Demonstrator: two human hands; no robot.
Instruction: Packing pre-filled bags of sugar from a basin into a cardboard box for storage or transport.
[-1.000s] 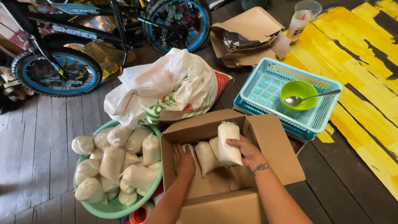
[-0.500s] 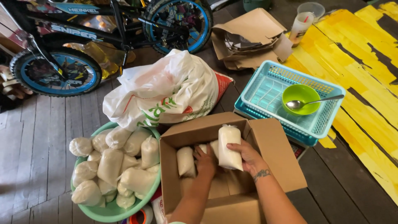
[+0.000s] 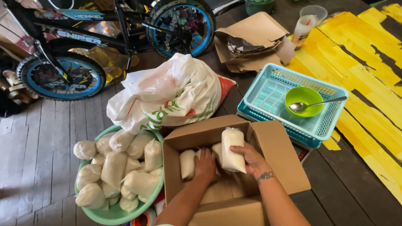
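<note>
Packing the cardboard box point(image 3: 276, 161), the right hand point(image 3: 251, 159) grips an upright white-filled pouch point(image 3: 233, 148) while the left hand point(image 3: 205, 165) presses flat on packed pouches point(image 3: 187, 163); next comes seating it snugly beside them.

Open brown cardboard box point(image 3: 268, 144): bottom centre, holding white filled plastic pouches point(image 3: 187, 163).
Large white printed sack point(image 3: 171, 94): behind the box, slumped.
Round green basin point(image 3: 117, 213): left, heaped with similar pouches.

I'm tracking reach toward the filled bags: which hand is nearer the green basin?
Left. The left hand lies inside the cardboard box, just right of the green basin; the right hand is farther right, holding an upright bag.
</note>
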